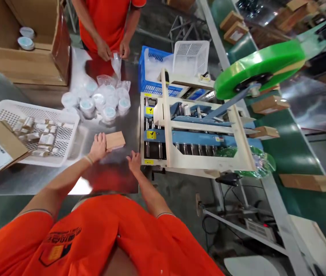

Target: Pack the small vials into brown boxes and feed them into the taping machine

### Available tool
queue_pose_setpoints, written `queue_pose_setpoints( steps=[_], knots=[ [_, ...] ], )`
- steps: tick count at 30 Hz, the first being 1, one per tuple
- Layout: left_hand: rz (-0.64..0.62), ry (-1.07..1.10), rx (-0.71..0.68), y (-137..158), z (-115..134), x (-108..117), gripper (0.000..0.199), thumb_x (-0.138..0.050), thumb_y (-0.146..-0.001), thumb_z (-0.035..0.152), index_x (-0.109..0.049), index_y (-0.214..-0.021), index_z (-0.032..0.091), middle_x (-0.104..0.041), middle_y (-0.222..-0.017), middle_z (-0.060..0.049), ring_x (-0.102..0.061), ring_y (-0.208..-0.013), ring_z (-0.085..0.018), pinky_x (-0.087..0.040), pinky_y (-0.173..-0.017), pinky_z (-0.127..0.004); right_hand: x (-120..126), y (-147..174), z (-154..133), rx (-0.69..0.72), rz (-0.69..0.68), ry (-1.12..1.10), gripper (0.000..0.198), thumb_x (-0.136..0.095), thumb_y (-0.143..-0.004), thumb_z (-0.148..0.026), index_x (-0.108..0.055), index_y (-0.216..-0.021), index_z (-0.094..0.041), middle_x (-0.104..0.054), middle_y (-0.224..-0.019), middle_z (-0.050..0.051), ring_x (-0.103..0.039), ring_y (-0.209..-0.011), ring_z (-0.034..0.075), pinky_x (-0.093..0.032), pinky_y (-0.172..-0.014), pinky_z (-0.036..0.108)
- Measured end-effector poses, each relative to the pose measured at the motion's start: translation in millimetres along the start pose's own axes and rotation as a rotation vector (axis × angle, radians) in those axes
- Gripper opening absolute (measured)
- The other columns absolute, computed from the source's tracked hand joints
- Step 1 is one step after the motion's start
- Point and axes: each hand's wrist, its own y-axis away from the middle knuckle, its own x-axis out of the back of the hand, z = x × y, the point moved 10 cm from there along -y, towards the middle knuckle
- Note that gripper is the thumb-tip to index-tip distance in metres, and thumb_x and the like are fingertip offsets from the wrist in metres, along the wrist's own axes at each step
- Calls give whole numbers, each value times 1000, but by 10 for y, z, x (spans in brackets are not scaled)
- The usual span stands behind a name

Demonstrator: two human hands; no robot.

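A small brown cardboard box [115, 140] lies flat on the steel table [113, 178]. My left hand [98, 147] is at its left end, with the fingers closed against it. To the right, near the table's edge and beside the carton-sealing machine [191, 138], is my right hand [134, 161]. Its fingers are loosely bent and apart, and I see nothing in them. Beyond the box sits a heap of round white tubs [109, 113] in clear plastic bags.
A white basket [65, 161] of small bottles stands left, with a carton [3, 149] over it. Behind are a large cardboard box [40, 65] and a co-worker's hands [113, 50] holding a clear bag. A green tape roll [260, 69] tops the machine; a green conveyor [289, 153] carries boxes.
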Motion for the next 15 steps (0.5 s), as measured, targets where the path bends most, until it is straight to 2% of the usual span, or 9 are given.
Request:
queue_pose_setpoints(
  steps=[3,5,9,11,12,14,15],
  knots=[
    [8,35,-98,-919,298,105,104,-72,-93,52,-34,-161,-17,-40,-167,-44,-36,-159,-55,-19,-134,-70,-189,-7,122,25,-34,32,52,-54,-114,-40,-61,-155,-10,-67,-134,24,-61,-125,36,-48,-113,50],
    [4,89,-142,-1466,599,79,104,-74,-92,47,-33,-162,-18,-37,-169,-45,-32,-162,-57,-17,-134,-71,-261,-3,149,35,-50,54,52,-51,-115,-41,-59,-157,-12,-67,-134,24,-60,-125,36,-48,-112,50],
    [-37,246,-275,-2289,1464,-230,105,-77,-92,49,-35,-164,-16,-35,-171,-44,-19,-168,-57,-4,-136,-73,-329,4,183,35,-90,83,53,-47,-116,-42,-57,-160,-15,-66,-135,23,-61,-126,37,-49,-110,49],
    [-62,336,-350,-2498,1907,-432,110,-83,-88,48,-34,-167,-11,-35,-171,-43,-16,-169,-57,-3,-136,-76,-326,-6,201,35,-93,88,51,-47,-116,-41,-58,-160,-17,-67,-135,21,-61,-127,36,-49,-111,49],
    [-67,394,-385,-2529,2087,-512,112,-84,-88,47,-30,-170,-7,-32,-174,-41,-16,-170,-56,-8,-135,-77,-324,-13,207,38,-96,85,50,-46,-116,-40,-58,-160,-18,-68,-134,20,-62,-127,36,-49,-112,49],
    [-60,493,-428,-2431,2284,-603,111,-78,-93,42,-17,-177,3,-23,-179,-37,-19,-171,-51,-23,-134,-75,-321,-25,213,48,-108,77,49,-46,-116,-38,-59,-158,-18,-69,-133,19,-63,-128,35,-48,-113,48],
    [-43,527,-429,-2305,2276,-602,108,-74,-96,38,-12,-179,7,-19,-181,-36,-22,-171,-47,-29,-133,-72,-316,-25,216,52,-113,76,48,-47,-116,-36,-60,-157,-17,-70,-133,20,-63,-128,35,-48,-114,47]
  ],
)
